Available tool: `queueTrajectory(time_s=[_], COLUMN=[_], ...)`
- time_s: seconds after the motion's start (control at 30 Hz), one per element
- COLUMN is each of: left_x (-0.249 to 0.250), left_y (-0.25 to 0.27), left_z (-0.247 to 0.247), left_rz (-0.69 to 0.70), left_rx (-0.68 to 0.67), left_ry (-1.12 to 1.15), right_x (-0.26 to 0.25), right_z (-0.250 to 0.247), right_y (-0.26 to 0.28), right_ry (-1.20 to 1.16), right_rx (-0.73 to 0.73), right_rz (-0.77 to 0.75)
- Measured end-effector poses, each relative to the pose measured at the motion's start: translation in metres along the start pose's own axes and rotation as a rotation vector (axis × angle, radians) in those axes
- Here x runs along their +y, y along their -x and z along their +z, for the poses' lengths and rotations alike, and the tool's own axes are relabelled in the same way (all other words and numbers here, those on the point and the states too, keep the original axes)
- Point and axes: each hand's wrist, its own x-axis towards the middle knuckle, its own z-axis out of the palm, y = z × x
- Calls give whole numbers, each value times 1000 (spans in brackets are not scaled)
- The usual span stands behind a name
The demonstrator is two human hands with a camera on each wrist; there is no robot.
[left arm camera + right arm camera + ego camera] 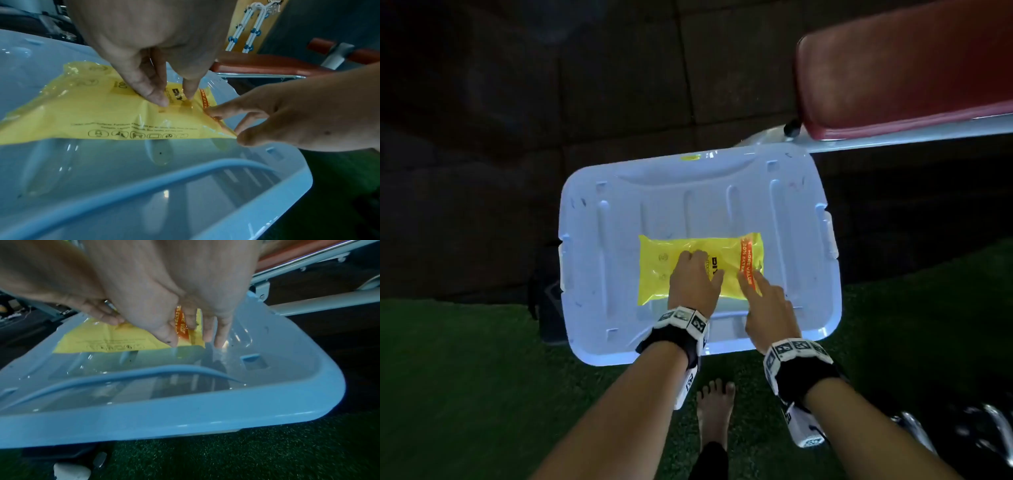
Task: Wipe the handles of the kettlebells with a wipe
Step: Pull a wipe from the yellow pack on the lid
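Observation:
A yellow wipes pack [654,260] with an orange band lies flat on a pale blue plastic bin lid [599,274]. My left hand [695,270] sits on the middle of the pack. In the left wrist view, its thumb and fingertips [158,97] pinch the film by the printed label, and the film of the pack [92,116] is wrinkled there. My right hand [756,287] presses on the orange end with a straight index finger. In the right wrist view, its straight fingers [207,334] touch the pack [98,337] and the lid [287,369]. No kettlebell shows clearly.
A red padded bench [893,75] on a pale metal frame stands at the back right, close to the lid. Green turf [465,394] lies under my bare foot [715,411], with dark floor tiles beyond. Shiny metal objects [989,425] sit at the lower right.

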Motion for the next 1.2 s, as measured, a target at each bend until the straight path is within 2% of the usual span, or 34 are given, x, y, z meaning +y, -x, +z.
queueTrajectory(time_s=[0.23,0.43,0.6,0.8,0.9,1.03,1.1,1.2], left_x=[3,5,10,14,21,20,6,-34], left_y=[-14,-18,-29,-28,-28,-25,-22,-18], left_z=[15,23,21,22,21,4,-19,-59], left_rz=[46,86,16,-28,-51,-126,-177,-226], left_rx=[20,13,-25,10,-35,-90,-69,5], left_ry=[-102,-206,-226,-200,-229,-98,-31,-79], right_x=[-7,-1,2,3,5,5,5,2], right_z=[11,11,13,15,15,15,13,10], right_y=[-7,-8,-7,-6,-5,-4,-5,-7], right_ry=[71,93,72,41,24,11,26,51], right_rx=[-9,-13,-15,-15,-13,-19,-22,-56], right_rz=[55,33,31,26,25,14,13,24])
